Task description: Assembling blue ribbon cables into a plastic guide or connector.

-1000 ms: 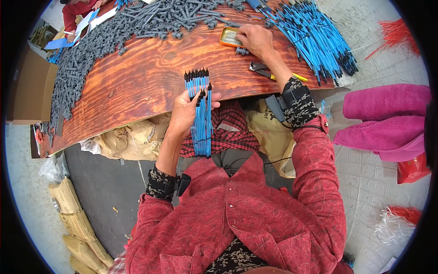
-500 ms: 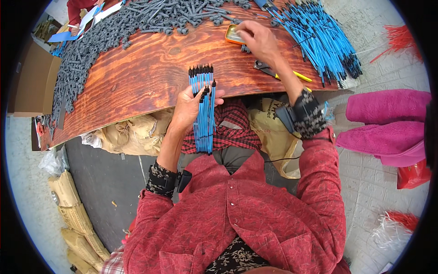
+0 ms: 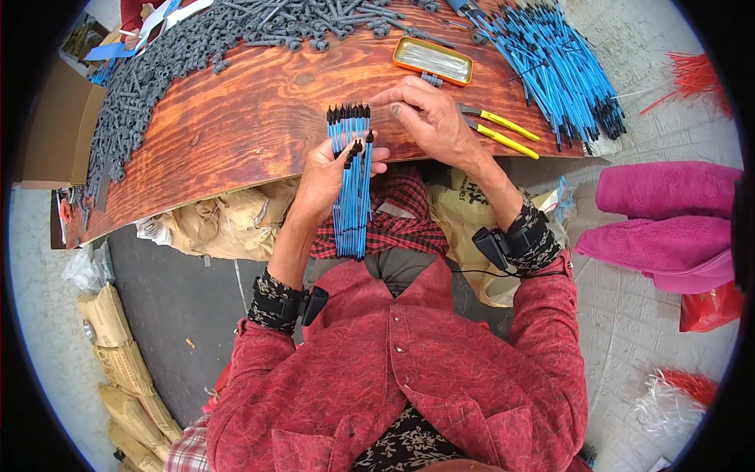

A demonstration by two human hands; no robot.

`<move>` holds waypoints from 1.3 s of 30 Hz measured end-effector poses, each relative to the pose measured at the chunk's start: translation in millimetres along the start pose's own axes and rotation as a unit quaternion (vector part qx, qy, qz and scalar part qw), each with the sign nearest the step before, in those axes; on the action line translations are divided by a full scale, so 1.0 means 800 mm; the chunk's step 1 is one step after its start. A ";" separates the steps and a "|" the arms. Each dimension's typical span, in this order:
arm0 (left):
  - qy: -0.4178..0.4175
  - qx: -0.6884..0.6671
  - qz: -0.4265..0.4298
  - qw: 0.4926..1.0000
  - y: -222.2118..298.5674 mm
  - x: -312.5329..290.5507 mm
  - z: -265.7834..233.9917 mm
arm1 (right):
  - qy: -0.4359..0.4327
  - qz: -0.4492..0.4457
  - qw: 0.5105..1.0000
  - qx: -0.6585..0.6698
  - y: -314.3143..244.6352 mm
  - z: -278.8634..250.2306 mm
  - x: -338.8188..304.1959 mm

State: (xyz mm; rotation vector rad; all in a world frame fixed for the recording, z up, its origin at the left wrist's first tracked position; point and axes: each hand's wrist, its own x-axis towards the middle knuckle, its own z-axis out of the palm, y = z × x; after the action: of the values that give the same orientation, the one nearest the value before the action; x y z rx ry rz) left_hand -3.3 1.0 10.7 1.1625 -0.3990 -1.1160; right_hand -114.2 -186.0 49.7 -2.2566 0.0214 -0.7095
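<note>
My left hand [image 3: 321, 175] is closed round a bundle of thin blue tubes [image 3: 351, 216] with black pointed tips. The tips stand in a row above my fingers, while a few more tubes lie lower across my palm. Just right of the tips, my right hand [image 3: 431, 126] has its thumb and index finger drawn together; whatever they pinch is too small to make out. Behind that hand, an orange-rimmed tin [image 3: 470, 69] holds many thin silvery pins. Yellow-handled pliers [image 3: 503, 135] lie beside my right wrist, their jaws partly behind the hand.
Grey plastic fittings [image 3: 197, 59] are heaped along the far and left side of the wooden table [image 3: 236, 126]. A large pile of blue tubes [image 3: 550, 71] covers its right end. A cardboard box [image 3: 59, 130] stands at the left, and magenta cloth [image 3: 661, 216] lies at the right.
My right hand has come back from the tin toward the black tips, uncovering the tin and the pins in it. The left hand keeps its hold on the bundle.
</note>
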 end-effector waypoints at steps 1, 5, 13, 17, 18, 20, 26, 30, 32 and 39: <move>0.001 -0.001 0.000 1.000 0.000 0.000 0.000 | 0.000 0.008 1.000 -0.003 -0.001 -0.001 0.000; 0.001 0.012 0.003 1.000 0.001 0.000 0.000 | 0.010 -0.015 1.000 -0.001 0.004 0.005 -0.002; 0.000 0.017 0.001 1.000 0.001 0.001 0.000 | 0.010 0.006 1.000 0.010 0.007 0.008 -0.002; 0.004 0.013 0.001 1.000 -0.001 0.001 -0.001 | 0.023 -0.016 1.000 0.012 0.007 0.010 -0.003; 0.004 0.007 0.001 1.000 -0.002 0.002 -0.002 | 0.017 -0.002 1.000 0.015 0.007 0.009 -0.003; 0.003 0.008 0.002 1.000 -0.001 0.001 -0.001 | 0.011 0.012 1.000 0.019 0.007 0.009 -0.004; 0.003 0.006 0.001 1.000 -0.001 0.002 -0.001 | 0.015 0.006 0.999 0.029 0.008 0.009 -0.004; -0.001 0.013 0.004 1.000 -0.003 0.002 -0.003 | 0.012 0.012 0.999 0.035 0.007 0.010 -0.005; -0.002 0.017 0.004 1.000 -0.001 0.001 -0.001 | 0.011 0.017 0.999 0.035 0.007 0.010 -0.005; 0.005 0.019 -0.004 1.000 -0.002 0.002 0.000 | 0.008 0.007 0.998 -0.056 -0.013 0.003 -0.001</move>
State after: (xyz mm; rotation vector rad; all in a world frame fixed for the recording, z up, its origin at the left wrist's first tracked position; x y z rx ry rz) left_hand -3.1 -0.4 8.8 1.2033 -0.4101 -1.1144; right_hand -115.7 -176.5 54.8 -2.3549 0.0872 -0.7355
